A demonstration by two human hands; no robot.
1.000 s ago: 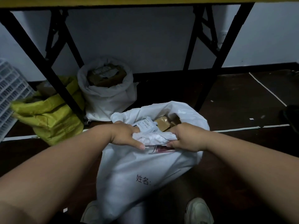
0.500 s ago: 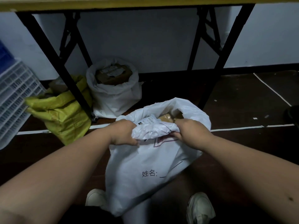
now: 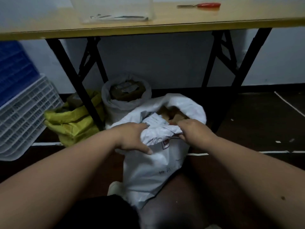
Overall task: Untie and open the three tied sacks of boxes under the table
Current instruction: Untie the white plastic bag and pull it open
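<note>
Head view: the large white woven plastic sack [image 3: 148,171] stands on the dark floor directly ahead of the person, in front of the table's black legs, long axis roughly upright and leaning slightly away. Left hand [image 3: 132,138] grips the bunched near rim at its left; right hand [image 3: 193,133] grips the same rim at its right. Both are equally near. The mouth gapes beyond them, brown cardboard boxes [image 3: 173,113] showing. Widening it, by my judgement, calls for pulling the rim apart and downward. Behind stand a smaller white sack [image 3: 125,103] and a yellow sack [image 3: 74,123], both open-mouthed.
</note>
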